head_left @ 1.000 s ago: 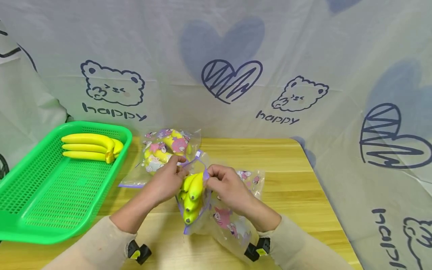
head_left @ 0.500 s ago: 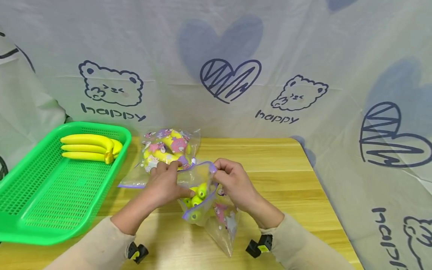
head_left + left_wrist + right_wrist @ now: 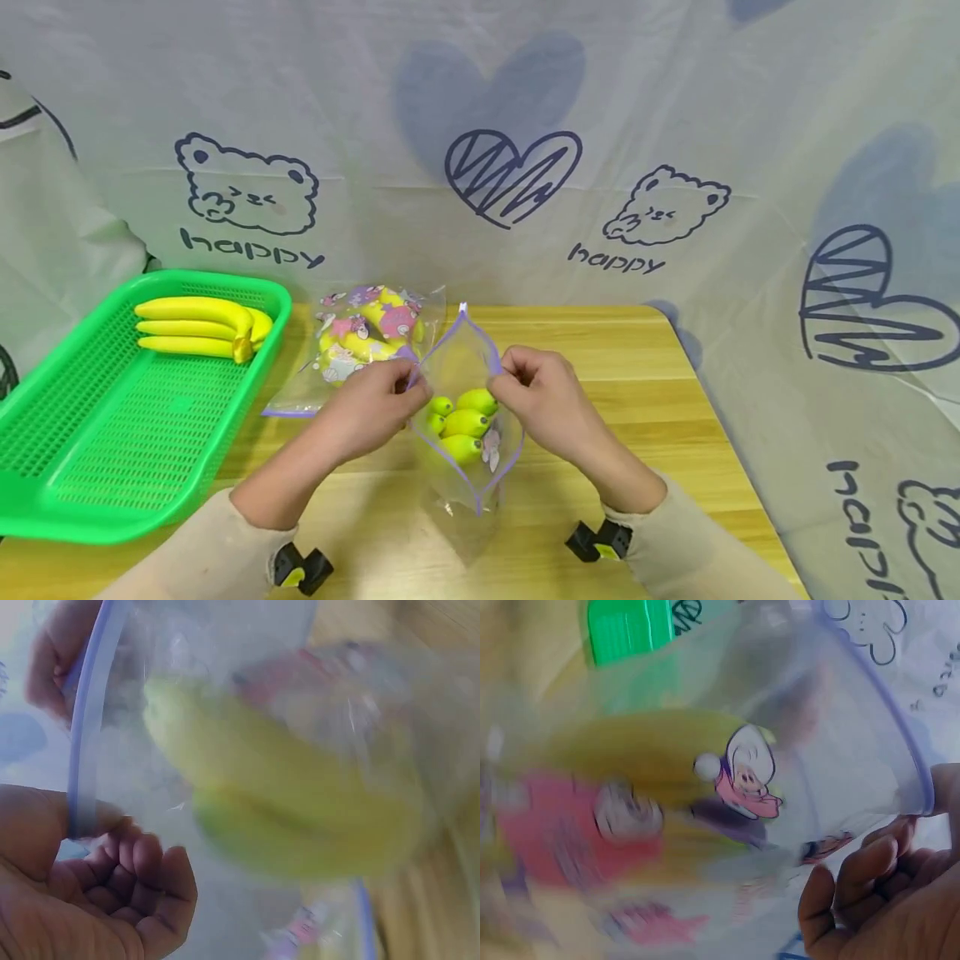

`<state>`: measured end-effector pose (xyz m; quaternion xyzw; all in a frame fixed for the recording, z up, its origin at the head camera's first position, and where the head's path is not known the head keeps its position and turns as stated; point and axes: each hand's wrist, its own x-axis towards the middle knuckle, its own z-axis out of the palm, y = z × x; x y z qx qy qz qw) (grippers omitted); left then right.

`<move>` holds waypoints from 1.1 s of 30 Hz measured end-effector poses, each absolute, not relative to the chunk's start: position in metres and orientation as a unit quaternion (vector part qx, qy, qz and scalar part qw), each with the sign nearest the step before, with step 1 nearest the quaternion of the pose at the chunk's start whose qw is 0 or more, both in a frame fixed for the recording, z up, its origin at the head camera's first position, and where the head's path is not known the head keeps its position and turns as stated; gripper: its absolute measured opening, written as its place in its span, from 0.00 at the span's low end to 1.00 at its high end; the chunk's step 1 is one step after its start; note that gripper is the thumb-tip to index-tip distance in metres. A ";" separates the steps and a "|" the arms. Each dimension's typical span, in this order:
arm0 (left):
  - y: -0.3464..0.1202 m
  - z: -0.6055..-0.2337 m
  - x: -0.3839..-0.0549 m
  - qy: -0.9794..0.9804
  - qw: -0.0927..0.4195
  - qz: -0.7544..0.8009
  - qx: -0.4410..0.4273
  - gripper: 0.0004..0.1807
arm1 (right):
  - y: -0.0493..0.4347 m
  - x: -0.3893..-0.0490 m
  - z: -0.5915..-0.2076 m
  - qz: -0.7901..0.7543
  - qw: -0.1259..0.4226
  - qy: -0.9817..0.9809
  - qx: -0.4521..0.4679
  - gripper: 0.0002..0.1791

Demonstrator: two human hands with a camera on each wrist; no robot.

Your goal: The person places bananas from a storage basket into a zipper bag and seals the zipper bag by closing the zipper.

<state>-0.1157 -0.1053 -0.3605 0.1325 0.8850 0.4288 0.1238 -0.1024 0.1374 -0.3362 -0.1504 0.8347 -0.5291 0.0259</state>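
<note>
Between my hands hangs a clear zip bag (image 3: 468, 350) with a purple seal, its mouth spread wide. Inside it lies a bunch of bananas (image 3: 465, 423), greenish tips toward the opening. My left hand (image 3: 375, 408) pinches one side of the purple rim between thumb and fingers. My right hand (image 3: 543, 400) pinches the opposite side the same way. In the left wrist view the bananas (image 3: 285, 787) show blurred through the plastic. Pink cartoon prints cover the side of the bag (image 3: 840, 765) seen in the right wrist view.
A second printed zip bag (image 3: 300, 402) holding bananas lies flat behind my left hand. At left stands a green basket (image 3: 180, 492) with another bunch of bananas (image 3: 195, 321) in its far end. A patterned cloth (image 3: 375, 100) hangs behind the wooden table (image 3: 630, 433).
The bag has swung upright and its mouth now gapes toward me. My left hand has moved from the bananas to the left rim; my right hand has shifted slightly right.
</note>
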 end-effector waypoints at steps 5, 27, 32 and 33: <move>-0.093 -0.335 -0.111 0.884 0.080 0.443 0.124 0.11 | 0.145 -0.095 -0.315 -0.448 -0.039 0.882 -0.137 0.12; -0.098 -0.322 -0.104 0.971 0.055 0.197 0.124 0.10 | 0.157 -0.099 -0.314 -0.295 -0.024 0.949 -0.108 0.07; -0.083 -0.326 -0.091 0.942 -0.136 0.194 0.236 0.22 | 0.153 -0.099 -0.315 -0.297 -0.025 0.948 -0.109 0.08; -0.079 -0.326 -0.089 0.930 -0.167 0.185 0.271 0.21 | 0.153 -0.099 -0.315 -0.297 -0.025 0.948 -0.110 0.08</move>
